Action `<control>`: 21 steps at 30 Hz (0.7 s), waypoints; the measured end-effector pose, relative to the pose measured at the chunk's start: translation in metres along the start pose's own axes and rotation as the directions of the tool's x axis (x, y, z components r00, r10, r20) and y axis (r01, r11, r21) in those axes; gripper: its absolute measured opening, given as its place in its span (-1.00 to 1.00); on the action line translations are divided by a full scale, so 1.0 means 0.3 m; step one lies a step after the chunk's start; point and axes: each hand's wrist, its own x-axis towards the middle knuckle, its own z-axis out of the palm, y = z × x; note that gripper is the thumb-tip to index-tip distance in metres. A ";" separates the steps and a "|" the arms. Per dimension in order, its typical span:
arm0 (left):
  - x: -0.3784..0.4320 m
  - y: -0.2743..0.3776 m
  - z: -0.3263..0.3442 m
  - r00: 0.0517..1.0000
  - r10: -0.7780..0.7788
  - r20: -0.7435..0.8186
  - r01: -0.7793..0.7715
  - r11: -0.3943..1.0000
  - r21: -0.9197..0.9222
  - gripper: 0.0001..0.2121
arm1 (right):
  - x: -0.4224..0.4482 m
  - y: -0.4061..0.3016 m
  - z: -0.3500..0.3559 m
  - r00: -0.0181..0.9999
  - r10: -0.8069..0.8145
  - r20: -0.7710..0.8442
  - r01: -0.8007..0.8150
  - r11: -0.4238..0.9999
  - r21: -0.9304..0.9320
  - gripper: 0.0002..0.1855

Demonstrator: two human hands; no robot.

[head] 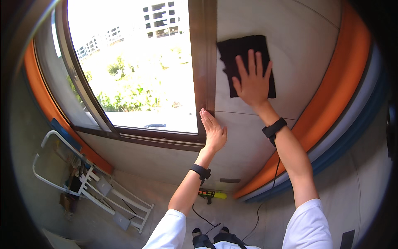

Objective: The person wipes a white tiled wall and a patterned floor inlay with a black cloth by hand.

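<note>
My right hand [253, 84] lies flat with spread fingers on a black cloth [245, 46], which it presses against the grey tiled wall [298, 62] to the right of the window. Lower and to the left, my left hand [213, 130] rests against the dark brown window frame [203, 68] near its bottom right corner, its fingers together and straight, its thumb apart, with nothing held in it. Both wrists wear black bands, with thin cables below. Beyond the glass are plants and pale buildings.
Orange, lilac and blue curtains [348, 62] hang at the right. A white metal folding frame [108, 199] stands at the lower left by a bag and boxes. A toy water gun [214, 195] lies on the floor at the wall's foot. Cables [258, 218] trail near my feet.
</note>
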 end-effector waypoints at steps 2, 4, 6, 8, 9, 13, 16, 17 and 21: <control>0.008 0.021 0.010 1.000 0.011 -0.011 -0.012 1.000 -0.025 -0.04 | -0.116 -0.004 0.023 0.987 -0.120 0.107 0.118 0.993 0.030 -0.35; 0.012 0.003 0.014 1.000 0.021 0.011 -0.021 1.000 -0.016 -0.05 | -0.162 0.022 0.022 0.970 -0.191 0.148 0.185 0.981 0.053 -0.35; -0.007 -0.026 -0.028 0.998 -0.001 0.059 0.002 1.000 -0.017 -0.08 | -0.080 0.067 -0.006 0.890 -0.415 0.190 0.401 0.910 0.107 -0.34; -0.013 -0.036 -0.053 0.997 0.002 0.071 -0.002 1.000 -0.002 -0.09 | 0.139 0.144 -0.064 0.947 -0.310 0.080 0.316 0.947 -0.066 -0.33; -0.009 -0.023 -0.052 0.999 0.024 0.047 -0.024 1.000 -0.004 -0.07 | 0.275 0.197 -0.102 0.981 -0.194 -0.030 0.185 0.965 -0.189 -0.34; -0.004 0.024 0.029 1.000 0.016 -0.017 -0.017 0.999 -0.040 -0.04 | 0.552 0.282 -0.192 0.964 0.073 -0.255 -0.132 0.966 -0.220 -0.30; -0.008 -0.001 0.020 0.992 0.049 -0.112 -0.055 0.997 -0.050 -0.05 | 0.408 0.162 -0.085 0.976 -0.025 -0.218 0.005 0.996 -0.091 -0.37; -0.018 -0.020 0.000 0.990 0.048 -0.131 -0.055 0.997 -0.047 -0.08 | 0.312 0.065 -0.070 0.988 -0.060 -0.140 0.058 0.998 -0.017 -0.37; -0.022 -0.003 -0.040 0.998 0.027 -0.056 -0.035 0.989 -0.144 -0.12 | -0.128 -0.112 0.059 0.965 -0.226 0.130 0.196 0.958 0.210 -0.33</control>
